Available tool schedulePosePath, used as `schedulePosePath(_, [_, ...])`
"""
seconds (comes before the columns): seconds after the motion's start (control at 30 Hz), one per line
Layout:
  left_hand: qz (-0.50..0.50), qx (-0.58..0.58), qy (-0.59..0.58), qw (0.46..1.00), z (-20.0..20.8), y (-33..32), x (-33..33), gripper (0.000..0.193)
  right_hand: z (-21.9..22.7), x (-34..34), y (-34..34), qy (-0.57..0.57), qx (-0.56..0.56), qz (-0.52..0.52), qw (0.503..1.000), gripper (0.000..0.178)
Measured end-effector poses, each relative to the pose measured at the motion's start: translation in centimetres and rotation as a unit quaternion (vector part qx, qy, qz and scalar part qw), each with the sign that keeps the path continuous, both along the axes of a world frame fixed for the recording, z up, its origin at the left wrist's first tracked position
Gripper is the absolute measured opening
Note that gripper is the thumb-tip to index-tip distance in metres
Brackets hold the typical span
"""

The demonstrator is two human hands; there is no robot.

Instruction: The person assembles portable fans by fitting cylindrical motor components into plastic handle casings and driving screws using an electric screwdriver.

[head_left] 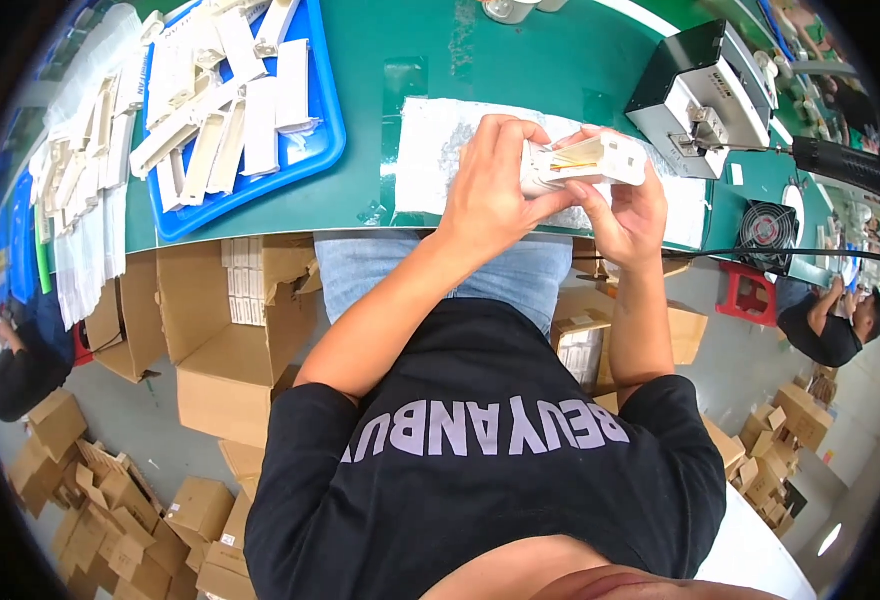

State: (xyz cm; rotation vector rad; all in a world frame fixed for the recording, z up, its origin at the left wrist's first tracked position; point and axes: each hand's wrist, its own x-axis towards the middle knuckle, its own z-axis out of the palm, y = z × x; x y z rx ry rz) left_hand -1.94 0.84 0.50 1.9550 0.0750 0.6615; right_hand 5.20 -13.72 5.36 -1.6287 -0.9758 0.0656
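My left hand (490, 185) is curled around one end of a white plastic housing (622, 158), and the fingers and thumb of my right hand (638, 222) are closed on its other end, so it sits between both hands, its open side showing thin yellowish wires (582, 166). Beneath them lies a white sheet (420, 150). Left of my hands, a blue tray (331, 130) holds similar housings (261, 125); right of them stand a black-and-silver box (688, 85) and a small square fan (766, 230).

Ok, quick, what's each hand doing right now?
Left hand: closed, holding a white housing by its left end.
Right hand: closed, holding its right end.
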Motion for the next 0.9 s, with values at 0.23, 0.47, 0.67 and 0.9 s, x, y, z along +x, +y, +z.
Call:
schedulePosePath(0.23, [-0.004, -0.056, 0.009, 0.998, 0.2, -0.2, 0.0, 0.053, 0.0, -0.1, 0.3, -0.019, -0.05, -0.016, 0.998, 0.041])
schedulePosePath(0.47, [0.011, -0.068, 0.001, 0.998, -0.5, -0.7, 0.1, 0.053, 0.0, -1.1, 1.3, -0.029, -0.057, -0.041, 0.997, 0.039])
schedulePosePath(0.67, [0.023, -0.042, -0.01, 0.999, -0.8, -0.7, 0.2, 0.054, -0.4, -0.5, 1.5, -0.019, -0.04, -0.016, 0.999, 0.044])
schedulePosePath(0.9, [0.008, 0.023, -0.079, 0.997, 0.8, 1.4, -1.5, 0.049, -3.0, 1.2, -1.1, 0.212, 0.064, 0.07, 0.973, 0.042])
